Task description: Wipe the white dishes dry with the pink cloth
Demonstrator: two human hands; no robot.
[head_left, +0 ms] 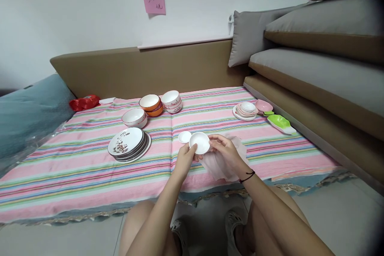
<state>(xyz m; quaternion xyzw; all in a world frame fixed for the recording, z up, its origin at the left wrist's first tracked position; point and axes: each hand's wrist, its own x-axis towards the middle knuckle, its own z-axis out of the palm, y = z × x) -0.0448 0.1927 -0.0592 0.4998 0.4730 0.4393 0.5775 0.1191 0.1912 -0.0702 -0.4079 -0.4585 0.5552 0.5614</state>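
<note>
The small bowl [200, 143] is held up over the striped cover [90, 176], the left hand [185, 159] closed on its seven-o'clock side with thumb inside, the right hand [225, 151] pinching its rim at three. Beneath the right hand lies a cloth [220, 167]; a dish [183, 137] sits just beside at ten, plates [126, 142] farther at nine, a green tray [279, 122] well apart toward three.

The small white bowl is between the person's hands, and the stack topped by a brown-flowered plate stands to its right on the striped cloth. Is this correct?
The side is wrong: the head view shows the plate stack left of the small white bowl.
</note>
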